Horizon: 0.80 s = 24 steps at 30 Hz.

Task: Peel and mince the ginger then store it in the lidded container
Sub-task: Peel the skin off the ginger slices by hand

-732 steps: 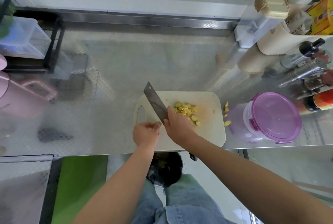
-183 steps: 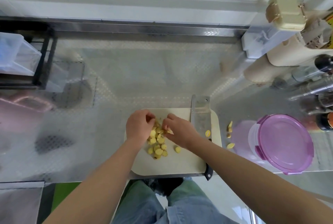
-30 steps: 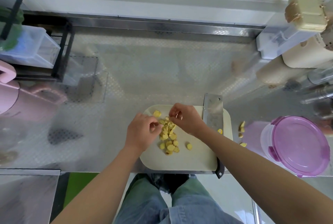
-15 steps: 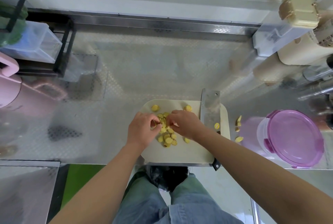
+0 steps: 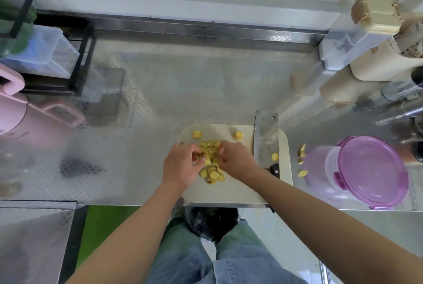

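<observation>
Currently: left hand [image 5: 180, 162] and right hand [image 5: 238, 160] curled over ginger slices [image 5: 211, 169] mid cutting board [image 5: 229, 190], fingertips pinching pieces, likely stacking them for finer cuts. Cleaver [image 5: 266, 139] lies flat at board's right edge, freeing both hands. Lidded container [image 5: 366, 171] closed on tabletop [image 5: 183, 89], right of board.

Yellow ginger slices [image 5: 211, 175] heaped on cutting board [image 5: 229, 192]; purple-lidded container [image 5: 366, 171] closed, upright, right of board.

A pink jug [image 5: 11, 109] sits at the left edge, a black rack [image 5: 80, 59] with a clear bin [image 5: 45, 55] upper left, and bottles [image 5: 400, 105] at right on the steel counter [image 5: 206, 89].
</observation>
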### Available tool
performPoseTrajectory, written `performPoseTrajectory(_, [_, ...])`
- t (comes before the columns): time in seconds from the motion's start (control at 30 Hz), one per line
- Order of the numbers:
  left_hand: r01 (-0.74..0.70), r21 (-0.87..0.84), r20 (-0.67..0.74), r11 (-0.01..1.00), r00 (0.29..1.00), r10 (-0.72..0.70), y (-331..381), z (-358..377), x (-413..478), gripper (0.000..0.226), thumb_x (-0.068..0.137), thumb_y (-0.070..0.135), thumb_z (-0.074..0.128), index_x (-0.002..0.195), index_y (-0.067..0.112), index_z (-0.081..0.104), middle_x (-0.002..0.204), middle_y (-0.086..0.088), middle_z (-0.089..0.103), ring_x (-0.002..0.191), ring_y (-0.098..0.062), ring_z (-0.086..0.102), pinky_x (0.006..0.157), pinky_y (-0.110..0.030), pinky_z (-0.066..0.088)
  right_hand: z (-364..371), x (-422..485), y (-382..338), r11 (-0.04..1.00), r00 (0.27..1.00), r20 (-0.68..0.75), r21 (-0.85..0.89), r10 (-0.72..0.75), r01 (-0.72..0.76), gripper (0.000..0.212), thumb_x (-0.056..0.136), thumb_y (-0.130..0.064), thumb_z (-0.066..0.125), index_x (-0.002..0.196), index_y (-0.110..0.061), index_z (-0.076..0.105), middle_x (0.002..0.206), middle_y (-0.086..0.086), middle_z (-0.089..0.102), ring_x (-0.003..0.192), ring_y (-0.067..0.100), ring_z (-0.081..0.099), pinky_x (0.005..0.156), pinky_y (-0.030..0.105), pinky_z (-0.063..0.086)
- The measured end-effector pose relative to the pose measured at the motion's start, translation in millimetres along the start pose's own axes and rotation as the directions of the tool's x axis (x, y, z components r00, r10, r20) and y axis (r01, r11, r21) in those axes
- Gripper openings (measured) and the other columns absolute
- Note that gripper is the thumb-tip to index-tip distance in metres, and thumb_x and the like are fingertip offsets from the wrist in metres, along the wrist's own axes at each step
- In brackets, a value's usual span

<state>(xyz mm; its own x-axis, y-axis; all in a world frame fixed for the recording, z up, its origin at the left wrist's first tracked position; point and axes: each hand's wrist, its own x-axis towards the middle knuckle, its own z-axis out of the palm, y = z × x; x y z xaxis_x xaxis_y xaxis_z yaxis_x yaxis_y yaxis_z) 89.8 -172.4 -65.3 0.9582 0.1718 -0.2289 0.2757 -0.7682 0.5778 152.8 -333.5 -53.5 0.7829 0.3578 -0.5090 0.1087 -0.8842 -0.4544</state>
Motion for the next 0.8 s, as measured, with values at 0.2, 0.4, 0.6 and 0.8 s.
performPoseTrajectory(0.2, [0.036,0.009,0.018,0.999,0.999,-0.036,2.5,0.3,1.5,0.015,0.085,0.034,0.067,0.098,0.029,0.065,0.082,0.011,0.062,0.088,-0.011,0.046,0.068,-0.027,0.041,10.1,-7.7,-4.8,0.965,0.992,-0.059,-0.243,-0.114,0.096,0.02,0.091,-0.012,0.051,0.106,-0.01,0.063,0.105,0.008,0.057,0.092,0.032,0.06,0.065,0.032,0.042])
performPoseTrajectory(0.4, [0.038,-0.008,0.016,0.999,0.999,-0.038,3.8,-2.2,2.2,0.013,0.086,0.034,0.066,0.098,0.027,0.066,0.081,0.011,0.062,0.087,-0.011,0.047,0.068,-0.027,0.04,0.4,-7.1,2.8,0.983,0.987,-0.064,0.1,-0.149,0.155,0.01,0.076,-0.006,0.063,0.08,-0.015,0.063,0.084,0.0,0.064,0.075,0.019,0.062,0.07,0.034,0.052])
performPoseTrajectory(0.6, [0.14,-0.013,-0.194,0.99,0.971,-0.139,8.5,-10.7,16.9,0.015,0.087,0.023,0.066,0.102,0.02,0.065,0.075,0.007,0.06,0.091,-0.02,0.051,0.064,-0.029,0.038,-26.7,30.9,-3.6,0.928,0.978,-0.207,0.368,0.015,0.063,0.012,0.073,-0.01,0.072,0.077,-0.018,0.063,0.071,-0.007,0.063,0.061,0.005,0.056,0.058,0.016,0.043])
performPoseTrajectory(0.8, [0.205,0.084,-0.142,0.975,0.971,-0.192,10.9,-10.0,42.9,0.025,0.087,0.028,0.066,0.11,0.02,0.061,0.094,0.003,0.065,0.1,-0.02,0.051,0.071,-0.032,0.046,-14.9,58.2,-17.0,0.96,0.992,-0.107,0.277,0.072,-0.04,0.012,0.075,-0.013,0.071,0.081,-0.022,0.065,0.084,-0.001,0.069,0.08,0.018,0.066,0.074,0.033,0.056])
